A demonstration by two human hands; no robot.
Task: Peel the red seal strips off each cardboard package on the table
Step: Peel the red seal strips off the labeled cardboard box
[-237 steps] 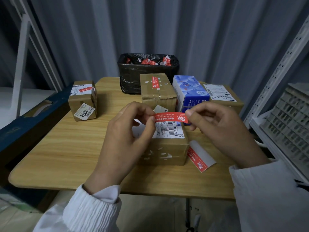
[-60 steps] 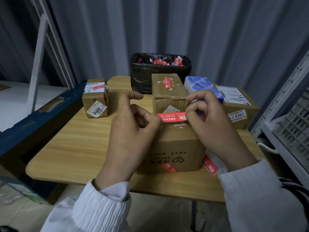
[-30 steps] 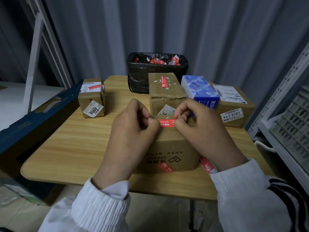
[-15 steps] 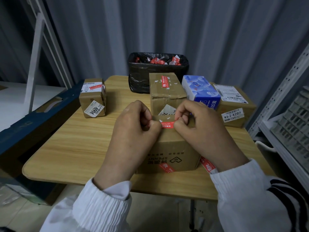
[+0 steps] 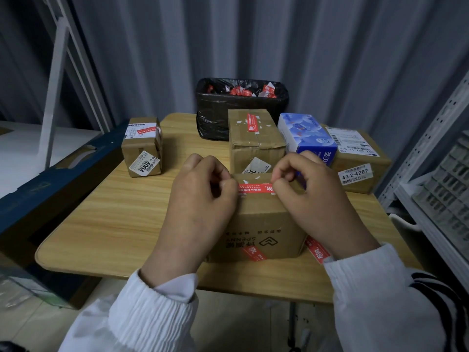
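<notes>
At the near centre of the light wooden desk (image 5: 114, 219), your left hand (image 5: 203, 199) and right hand (image 5: 312, 196) each pinch one end of the red seal strip with white print (image 5: 255, 188), fingers curled, the strip stretched along the top front edge of the big brown cardboard box (image 5: 258, 224). A second red strip (image 5: 253, 252) sticks low on that box's front face. Behind stand a small brown labelled package (image 5: 142, 146) at left, a taped brown carton (image 5: 253, 133) bearing its own red strip, a blue tissue box (image 5: 304, 135) and a black-lined bin (image 5: 241, 107) holding red scraps.
</notes>
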